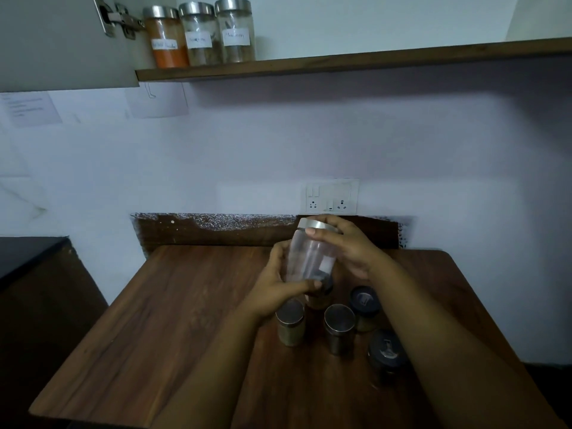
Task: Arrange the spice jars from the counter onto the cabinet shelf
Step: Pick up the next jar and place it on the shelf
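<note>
Jars were the matter at hand, and they stood in two places. Below, the wooden bench (154, 305) ran out from the wall, with the cabinet door (62, 41) swung open at the upper left and the shelf (340, 61) stretching across the top.

On the shelf's left end stood three steel-lidded jars in a row, touching or nearly so: an orange jar (167, 38), a middle jar (199, 35) and a right jar (236, 30), each upright with a white label facing out.

Above the bench both hands held a clear jar (311, 258), tilted with its steel lid toward the wall and clear of the bench. The left hand (280, 283) had its fingers curled round the lower body, thumb across the front. The right hand (343, 243) gripped the lid end, fingers wrapped over it.

Just under that jar, four smaller jars stood upright on the bench, near one another: two steel-capped jars (290, 320) (339, 326) and two dark-lidded jars (365, 305) (387, 354). Another jar showed partly behind the left thumb.

A socket plate (331, 196) sat on the wall behind.
</note>
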